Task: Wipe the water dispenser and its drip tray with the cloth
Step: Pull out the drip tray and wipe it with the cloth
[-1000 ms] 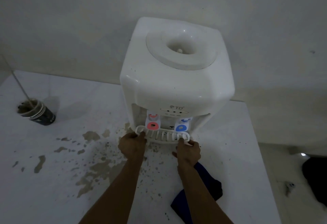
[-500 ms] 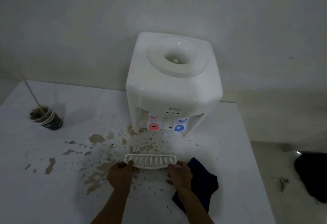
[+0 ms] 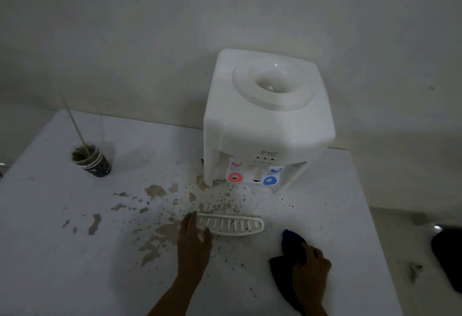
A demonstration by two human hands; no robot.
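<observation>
A white tabletop water dispenser (image 3: 267, 125) with a red and a blue tap stands against the wall at the back of the white table (image 3: 62, 253). Its white slotted drip tray (image 3: 232, 225) lies loose on the table in front of it. My left hand (image 3: 193, 243) rests at the tray's left end, fingers spread and touching its edge. My right hand (image 3: 310, 265) is closed on the dark blue cloth (image 3: 291, 243), which lies on the table to the right of the tray.
Brown stains and dark specks (image 3: 160, 225) cover the table in front of the dispenser. A dark cup (image 3: 92, 160) with a stick in it stands at the back left. The table's right edge runs close to the cloth, with floor and a dark object (image 3: 447, 258) beyond.
Both hands pulled the drip tray out of the dispenser and set it on the table. My right hand then let go of it and took hold of the cloth.
</observation>
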